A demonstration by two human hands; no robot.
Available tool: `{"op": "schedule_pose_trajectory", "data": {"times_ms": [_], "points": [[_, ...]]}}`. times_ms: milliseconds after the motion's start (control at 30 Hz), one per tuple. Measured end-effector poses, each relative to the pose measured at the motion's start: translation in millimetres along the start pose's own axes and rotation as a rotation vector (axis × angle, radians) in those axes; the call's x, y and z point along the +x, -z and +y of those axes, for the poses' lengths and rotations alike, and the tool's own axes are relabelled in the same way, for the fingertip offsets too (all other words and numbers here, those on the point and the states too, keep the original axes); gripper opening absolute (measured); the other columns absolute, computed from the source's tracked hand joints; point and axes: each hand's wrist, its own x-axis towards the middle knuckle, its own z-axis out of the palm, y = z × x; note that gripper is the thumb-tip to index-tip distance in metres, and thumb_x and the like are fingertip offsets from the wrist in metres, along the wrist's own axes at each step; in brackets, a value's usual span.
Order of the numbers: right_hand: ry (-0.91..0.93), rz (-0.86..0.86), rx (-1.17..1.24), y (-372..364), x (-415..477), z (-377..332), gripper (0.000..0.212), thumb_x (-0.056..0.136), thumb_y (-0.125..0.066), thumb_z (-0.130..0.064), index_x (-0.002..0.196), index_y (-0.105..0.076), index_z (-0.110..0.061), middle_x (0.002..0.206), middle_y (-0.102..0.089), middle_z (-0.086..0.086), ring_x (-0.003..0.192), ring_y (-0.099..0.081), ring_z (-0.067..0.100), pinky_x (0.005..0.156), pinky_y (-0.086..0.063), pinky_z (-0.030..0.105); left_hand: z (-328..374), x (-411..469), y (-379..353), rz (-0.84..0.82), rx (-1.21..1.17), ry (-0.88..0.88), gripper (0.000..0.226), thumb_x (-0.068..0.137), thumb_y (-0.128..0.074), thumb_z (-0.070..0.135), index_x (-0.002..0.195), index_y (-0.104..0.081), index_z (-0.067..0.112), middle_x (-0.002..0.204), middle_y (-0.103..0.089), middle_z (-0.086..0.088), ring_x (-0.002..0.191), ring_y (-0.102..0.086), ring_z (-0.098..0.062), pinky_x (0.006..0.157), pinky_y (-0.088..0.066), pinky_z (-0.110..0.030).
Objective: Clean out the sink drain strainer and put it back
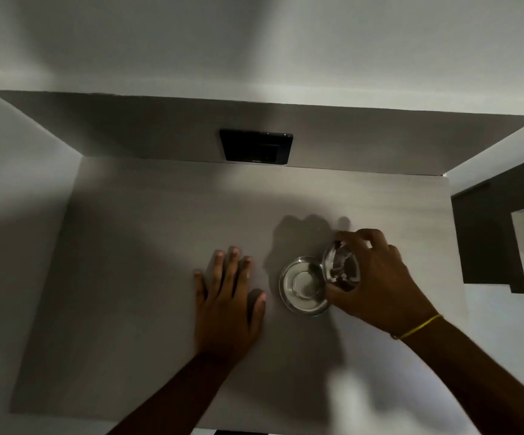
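Right hand (376,277) grips the strainer (342,266) tilted beside the drain (303,285); I'd level it, then seat it, left hand (227,304) flat on the sink (160,215).

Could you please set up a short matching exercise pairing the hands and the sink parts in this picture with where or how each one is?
Things:
1. left hand
2. right hand
3. drain strainer
4. drain opening
5. overflow slot

States:
A. dark rectangle on the back wall of the sink
B. flat, palm down on the sink floor
C. uncovered, ringed in shiny metal
D. tilted, lifted beside the drain
E. closed in a grip on the strainer

Pairs: 1-B, 2-E, 3-D, 4-C, 5-A
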Motion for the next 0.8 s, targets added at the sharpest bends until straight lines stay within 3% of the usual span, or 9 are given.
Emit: {"op": "schedule_pose_trajectory", "data": {"times_ms": [67, 133, 367, 700, 800], "points": [[0.099, -0.027, -0.01, -12, -8, -19, 0.091, 0.061, -0.069, -0.062, 0.145, -0.053, -0.031, 0.14, -0.047, 0.003, 0.118, -0.054, 0.032, 0.103, -0.046, 0.037, -1, 0, -1, 0.006, 0.004, -0.001, 0.07, 0.103, -0.047, 0.053, 0.164, -0.04, 0.019, 0.178, -0.03, -0.01, 0.167, -0.015, -0.032, 0.128, -0.02, -0.07], [0.135, -0.094, -0.082, -24, -12, -36, 0.091, 0.064, -0.067, -0.058, 0.149, -0.048, -0.032, 0.146, -0.041, 0.0, 0.125, -0.05, 0.033, 0.105, -0.051, 0.043, -3, -1, -3, 0.01, 0.02, -0.012, 0.071, 0.104, -0.046, 0.053, 0.164, -0.039, 0.018, 0.178, -0.03, -0.011, 0.167, -0.015, -0.032, 0.129, -0.018, -0.07], [0.119, -0.108, -0.208, -47, -9, -51, 0.087, 0.067, -0.067, -0.05, 0.15, -0.041, -0.036, 0.152, -0.031, -0.001, 0.133, -0.037, 0.032, 0.094, -0.056, 0.053, -4, -1, -4, 0.011, 0.028, -0.019, 0.07, 0.106, -0.042, 0.055, 0.164, -0.039, 0.017, 0.178, -0.03, -0.011, 0.167, -0.016, -0.033, 0.13, -0.016, -0.069], [0.157, -0.145, -0.305, -60, -9, -47, 0.09, 0.077, -0.071, -0.047, 0.157, -0.032, -0.039, 0.164, -0.022, 0.002, 0.146, -0.028, 0.036, 0.103, -0.051, 0.055, -3, -1, -1, -0.011, 0.015, -0.031, 0.068, 0.106, -0.042, 0.055, 0.163, -0.042, 0.017, 0.177, -0.031, -0.011, 0.167, -0.017, -0.033, 0.129, -0.017, -0.069], [0.135, -0.146, -0.22, -50, -8, -46, 0.103, 0.078, -0.07, -0.058, 0.164, -0.015, -0.043, 0.172, -0.009, -0.002, 0.158, -0.014, 0.035, 0.11, -0.046, 0.061, -2, 1, 4, -0.019, 0.012, -0.03, 0.067, 0.106, -0.045, 0.053, 0.162, -0.045, 0.016, 0.176, -0.032, -0.011, 0.166, -0.022, -0.034, 0.127, -0.023, -0.07]]}}
